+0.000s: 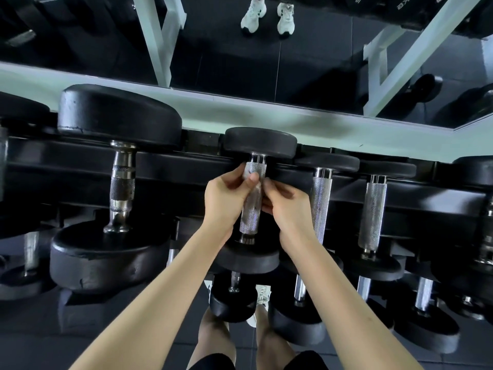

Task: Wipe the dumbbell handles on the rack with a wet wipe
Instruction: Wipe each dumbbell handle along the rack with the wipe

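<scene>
At the far left a dumbbell is cut off by the picture edge. Next stands a big dumbbell (117,252) with a dark, worn handle, resting on the black rack (186,166). In the middle, the left hand (226,194) curls at the left side of the middle dumbbell's handle (249,209), its thumb pressed on the rough metal near the top. A thin pale wipe (257,186) shows only as a small patch between the two thumbs; how far it wraps the handle is hard to make out. The right hand (288,206) curls in from the other side, its fingers pinching the same patch, their tips hidden. Further right stand two smaller dumbbells (321,204) (372,212), and another is cut off at the edge.
</scene>
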Motion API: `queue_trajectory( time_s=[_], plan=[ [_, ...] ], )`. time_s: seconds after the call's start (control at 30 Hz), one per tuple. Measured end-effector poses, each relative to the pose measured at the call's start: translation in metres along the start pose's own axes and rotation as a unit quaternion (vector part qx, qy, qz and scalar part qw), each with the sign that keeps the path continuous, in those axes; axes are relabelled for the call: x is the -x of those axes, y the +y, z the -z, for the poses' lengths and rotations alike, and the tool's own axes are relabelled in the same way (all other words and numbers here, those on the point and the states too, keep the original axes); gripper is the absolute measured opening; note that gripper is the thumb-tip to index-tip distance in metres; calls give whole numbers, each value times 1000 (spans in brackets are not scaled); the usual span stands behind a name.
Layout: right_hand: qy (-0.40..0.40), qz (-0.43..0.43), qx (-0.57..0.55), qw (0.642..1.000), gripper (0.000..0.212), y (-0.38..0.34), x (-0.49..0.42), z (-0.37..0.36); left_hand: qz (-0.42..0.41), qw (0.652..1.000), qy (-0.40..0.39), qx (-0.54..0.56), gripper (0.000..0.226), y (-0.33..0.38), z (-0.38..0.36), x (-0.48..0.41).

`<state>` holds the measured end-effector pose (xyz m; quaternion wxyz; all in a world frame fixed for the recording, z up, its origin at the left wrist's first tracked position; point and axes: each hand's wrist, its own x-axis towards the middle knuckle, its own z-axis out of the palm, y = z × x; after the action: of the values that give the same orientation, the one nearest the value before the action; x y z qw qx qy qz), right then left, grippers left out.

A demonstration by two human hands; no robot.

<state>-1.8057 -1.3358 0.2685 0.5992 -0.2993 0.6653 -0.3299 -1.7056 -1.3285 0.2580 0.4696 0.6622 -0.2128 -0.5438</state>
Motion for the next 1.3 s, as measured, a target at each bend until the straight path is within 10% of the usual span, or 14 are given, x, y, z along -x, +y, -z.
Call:
queue_trajectory(
  time_s=[0.37,0.5,0.77,1.3],
  plan=[
    [-4,51,148,988,20,3,7,7,9,986,-118,-120,6,0,18,-3],
    [-15,66,196,978,21,9,17,20,-26,973,-100,-206,22,-5,23,0],
    [3,58,190,980,20,5,23,36,33,999,-3,-44,8,25,-8,-15],
    [2,103,248,963,23,-7,34,30,-2,965,-36,-258,8,-3,20,33]
  ],
)
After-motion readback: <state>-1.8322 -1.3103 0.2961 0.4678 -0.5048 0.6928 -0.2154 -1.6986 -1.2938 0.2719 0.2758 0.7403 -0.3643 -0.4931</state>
